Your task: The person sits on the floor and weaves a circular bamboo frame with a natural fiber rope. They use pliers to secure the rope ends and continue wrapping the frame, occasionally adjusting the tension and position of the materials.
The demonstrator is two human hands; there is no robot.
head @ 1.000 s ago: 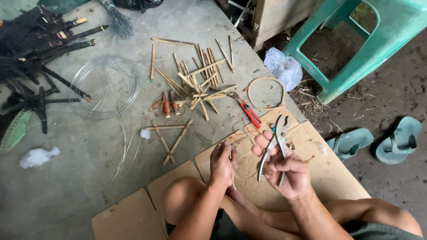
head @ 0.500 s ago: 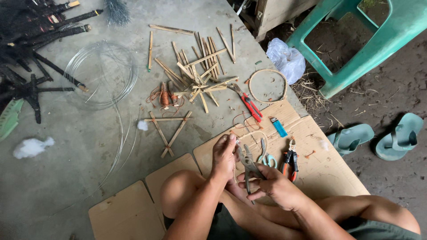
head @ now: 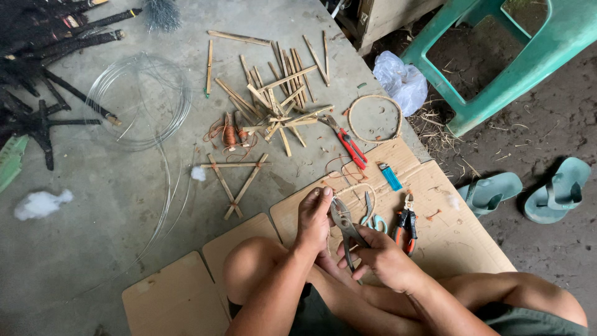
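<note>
The right hand (head: 382, 258) grips grey pliers (head: 344, 227); the left hand (head: 314, 218) pinches something small, too fine to identify, at their nose. A slip could nip those fingertips. Beyond lie scissors (head: 371, 218) and a blue lighter (head: 391, 177).

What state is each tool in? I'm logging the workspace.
Slip-joint pliers: gripped in right hand, jaws near left hand.
Red-handled pliers: lying unused.
Scissors: lying closed.
Blue lighter: lying flat.
Wire coil: loosely unwound.
</note>
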